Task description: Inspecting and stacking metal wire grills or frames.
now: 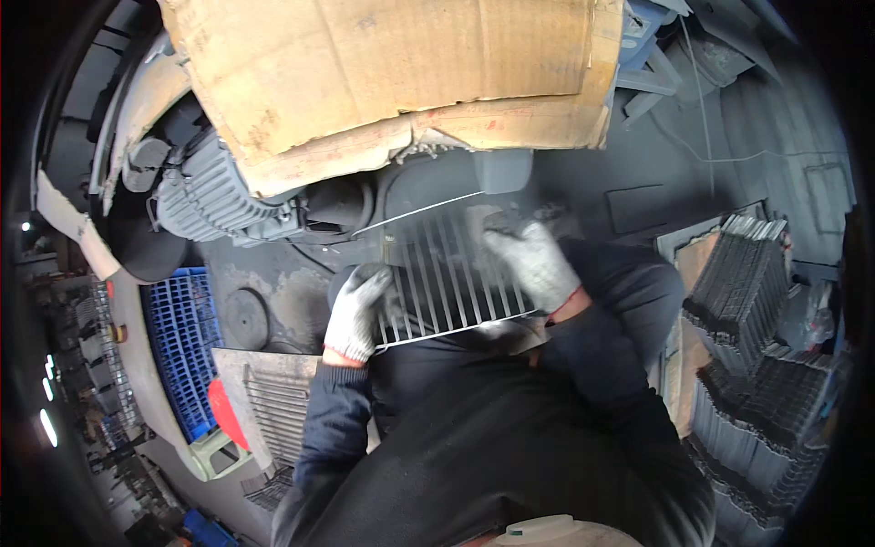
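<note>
A metal wire rack (456,330) with several parallel bars is held tilted above my lap. My left hand (354,314), in a whitish knit glove with dark, dirty fingers, grips the rack's left side. On the opposite side my right hand (540,266), gloved the same way, closes on the rack's right edge, its fingers slightly blurred. The far end of the rack is smeared and fades into the dark machine surface (419,191) behind it. A thin pale rod or edge (419,215) runs across just beyond the rack.
Brown cardboard (392,73) overhangs the work spot. A grey finned motor (214,191) sits far left, a blue plastic crate (182,351) below it. More wire racks (278,401) lie by my left arm. Tall stacks of similar metal pieces (738,283) stand at my right.
</note>
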Available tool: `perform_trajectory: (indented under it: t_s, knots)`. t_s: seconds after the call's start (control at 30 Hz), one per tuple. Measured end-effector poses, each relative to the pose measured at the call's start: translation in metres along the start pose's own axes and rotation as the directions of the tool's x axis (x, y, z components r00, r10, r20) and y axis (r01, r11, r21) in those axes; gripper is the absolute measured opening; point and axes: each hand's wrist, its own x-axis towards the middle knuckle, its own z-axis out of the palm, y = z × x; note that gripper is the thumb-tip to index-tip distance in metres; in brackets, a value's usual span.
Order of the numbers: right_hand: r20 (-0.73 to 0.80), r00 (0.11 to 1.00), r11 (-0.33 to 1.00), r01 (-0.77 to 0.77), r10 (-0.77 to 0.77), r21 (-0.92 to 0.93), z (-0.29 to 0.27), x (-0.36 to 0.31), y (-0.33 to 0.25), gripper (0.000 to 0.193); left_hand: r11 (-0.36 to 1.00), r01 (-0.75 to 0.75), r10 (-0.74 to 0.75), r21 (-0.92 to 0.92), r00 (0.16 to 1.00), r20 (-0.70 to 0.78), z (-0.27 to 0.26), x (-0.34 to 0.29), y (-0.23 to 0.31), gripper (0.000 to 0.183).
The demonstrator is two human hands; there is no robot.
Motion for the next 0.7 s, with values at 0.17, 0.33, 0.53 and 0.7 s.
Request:
perform_trajectory:
  t_s: [0.17, 0.33, 0.53, 0.7]
  knots:
    - [0.26, 0.963, 0.997, 0.077, -0.072, -0.008, 0.055, -0.026, -0.01, 0.027, 0.983, -0.182, 0.185, 0.035, 0.97, -0.157, -0.045, -0.065, 0.0, 0.028]
    - [0.213, 0.975, 0.995, 0.074, -0.057, -0.073, 0.045, -0.069, -0.009, 0.027, 0.961, -0.264, 0.272, 0.08, 0.956, -0.111, -0.026, -0.097, -0.018, 0.021]
    - [0.052, 0.982, 0.975, 0.173, -0.181, 0.136, 0.006, -0.094, 0.012, 0.019, 0.892, -0.34, 0.334, 0.298, 0.94, 0.075, -0.001, -0.092, -0.029, 0.015]
    - [0.025, 0.966, 0.962, 0.254, -0.257, 0.101, -0.015, -0.11, -0.005, 0.025, 0.794, -0.487, 0.467, 0.364, 0.872, 0.149, 0.023, -0.098, -0.021, 0.018]
